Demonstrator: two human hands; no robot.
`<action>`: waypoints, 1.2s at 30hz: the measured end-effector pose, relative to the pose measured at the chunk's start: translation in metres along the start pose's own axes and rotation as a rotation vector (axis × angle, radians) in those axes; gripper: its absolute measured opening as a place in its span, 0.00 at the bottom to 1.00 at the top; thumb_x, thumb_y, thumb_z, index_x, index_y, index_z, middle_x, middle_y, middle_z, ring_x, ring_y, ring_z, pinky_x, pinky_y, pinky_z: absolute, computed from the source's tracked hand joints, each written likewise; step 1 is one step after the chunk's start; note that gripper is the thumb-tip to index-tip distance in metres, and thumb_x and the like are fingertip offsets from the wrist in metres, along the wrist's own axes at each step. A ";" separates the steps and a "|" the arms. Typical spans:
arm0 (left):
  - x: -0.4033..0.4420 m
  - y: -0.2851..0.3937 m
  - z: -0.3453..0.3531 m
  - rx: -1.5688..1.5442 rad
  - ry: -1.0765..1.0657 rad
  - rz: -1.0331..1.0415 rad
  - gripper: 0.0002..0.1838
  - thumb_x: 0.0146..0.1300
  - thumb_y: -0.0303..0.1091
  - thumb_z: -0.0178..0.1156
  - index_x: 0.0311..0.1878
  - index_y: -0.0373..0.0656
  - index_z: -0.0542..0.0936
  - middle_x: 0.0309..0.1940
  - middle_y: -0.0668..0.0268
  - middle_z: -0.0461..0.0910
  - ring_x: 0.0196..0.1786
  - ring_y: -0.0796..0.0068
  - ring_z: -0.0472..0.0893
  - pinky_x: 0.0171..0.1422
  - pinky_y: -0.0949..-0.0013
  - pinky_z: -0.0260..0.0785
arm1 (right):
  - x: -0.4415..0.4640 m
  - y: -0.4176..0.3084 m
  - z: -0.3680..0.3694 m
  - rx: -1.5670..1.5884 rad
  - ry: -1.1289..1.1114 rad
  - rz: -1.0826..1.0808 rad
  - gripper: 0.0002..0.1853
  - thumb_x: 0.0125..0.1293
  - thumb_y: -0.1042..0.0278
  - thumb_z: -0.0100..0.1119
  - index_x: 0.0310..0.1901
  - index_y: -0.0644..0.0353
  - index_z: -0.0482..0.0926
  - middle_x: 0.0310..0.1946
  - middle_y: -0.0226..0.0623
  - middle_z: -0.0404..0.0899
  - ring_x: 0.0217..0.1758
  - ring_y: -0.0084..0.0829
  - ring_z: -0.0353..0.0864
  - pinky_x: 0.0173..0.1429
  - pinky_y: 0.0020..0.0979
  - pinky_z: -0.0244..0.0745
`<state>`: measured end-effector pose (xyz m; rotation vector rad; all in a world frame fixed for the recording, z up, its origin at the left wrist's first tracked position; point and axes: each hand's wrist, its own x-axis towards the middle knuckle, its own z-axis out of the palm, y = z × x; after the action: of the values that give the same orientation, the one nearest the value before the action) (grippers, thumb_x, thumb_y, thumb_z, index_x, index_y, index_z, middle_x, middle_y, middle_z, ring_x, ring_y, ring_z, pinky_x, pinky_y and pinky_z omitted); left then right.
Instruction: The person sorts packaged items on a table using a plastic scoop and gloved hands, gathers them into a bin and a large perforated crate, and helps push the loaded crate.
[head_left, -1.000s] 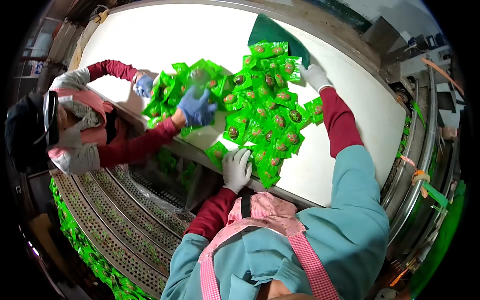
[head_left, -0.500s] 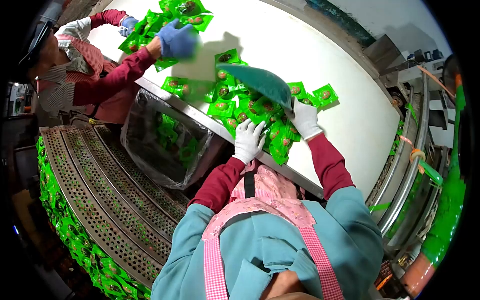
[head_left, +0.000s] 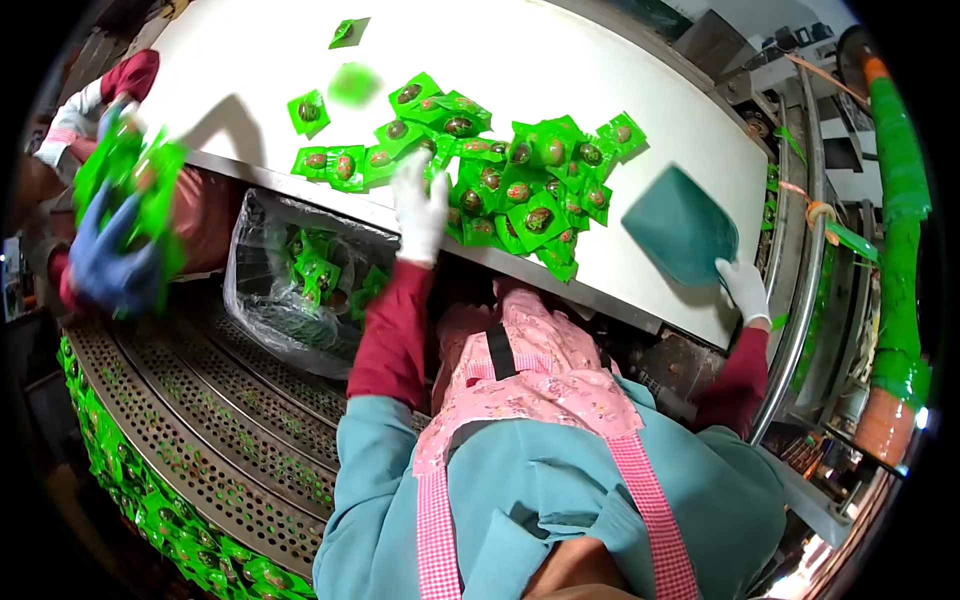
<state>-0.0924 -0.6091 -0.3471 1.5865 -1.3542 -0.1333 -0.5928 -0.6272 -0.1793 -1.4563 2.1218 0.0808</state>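
My right hand (head_left: pixel 744 288), in a white glove, grips a dark green plastic scoop (head_left: pixel 682 226) at its near end, low over the right part of the white tabletop (head_left: pixel 590 70). My left hand (head_left: pixel 421 212), also gloved in white, is raised at the table's front edge with its fingers apart and slightly blurred; nothing shows in it. Beside it, a pile of small green packets (head_left: pixel 538 217) with round brownish contents covers the middle of the table. More green packets (head_left: pixel 345 168) lie left of and behind my left hand.
A co-worker's blue-gloved hand (head_left: pixel 115 255) holds a bunch of green packets at the left. Below the table edge stands a plastic-lined bin (head_left: pixel 255 290) with packets inside. Perforated metal steps (head_left: pixel 200 400) curve at lower left. Metal rails (head_left: pixel 800 290) run along the right.
My right hand has carried the scoop from above the pile to the right. My left hand has left the pile's front and moved left. The co-worker has drawn packets off the table.
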 end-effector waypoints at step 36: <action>0.080 -0.062 0.044 0.281 -0.339 -0.363 0.25 0.49 0.49 0.68 0.48 0.44 0.83 0.62 0.50 0.67 0.59 0.48 0.72 0.65 0.54 0.66 | 0.049 -0.243 0.203 0.725 -0.940 -0.221 0.14 0.71 0.63 0.49 0.52 0.55 0.58 0.22 0.32 0.72 0.12 0.20 0.66 0.10 0.23 0.61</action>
<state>-0.0486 -0.7073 -0.3742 2.1128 -1.3675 -0.4669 -0.3097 -0.6966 -0.3111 -0.9133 1.0456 -0.0734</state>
